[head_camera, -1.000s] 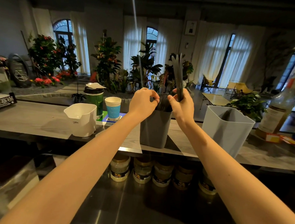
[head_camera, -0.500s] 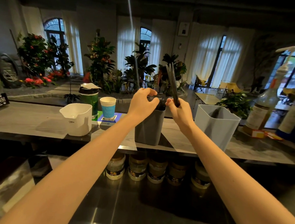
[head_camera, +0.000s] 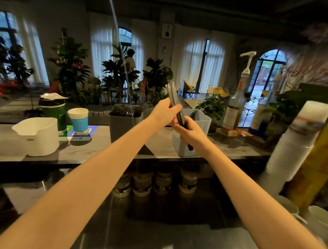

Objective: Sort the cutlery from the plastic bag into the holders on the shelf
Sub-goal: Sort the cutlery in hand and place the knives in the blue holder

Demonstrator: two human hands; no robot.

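Note:
Both hands hold a small bundle of black plastic cutlery (head_camera: 174, 96) above the front left corner of the light grey holder (head_camera: 202, 122) on the shelf. My left hand (head_camera: 164, 112) pinches the bundle near its middle. Lower down, my right hand (head_camera: 187, 128) grips the handles, whose ends stick out below the fist. The dark grey holder (head_camera: 124, 129) stands to the left, filled with several black utensils. The plastic bag is not in view.
A white container (head_camera: 39, 136), a blue paper cup (head_camera: 78, 119) and a green lidded cup (head_camera: 53, 110) stand on the wooden shelf (head_camera: 83, 149) at left. Syrup pump bottles (head_camera: 235, 108) sit at right, a stack of cups (head_camera: 294, 141) near right. Jars (head_camera: 162, 180) line up under the shelf.
Both hands left the dark grey holder and moved right with the cutlery bundle, now over the light grey holder. The view swung right too.

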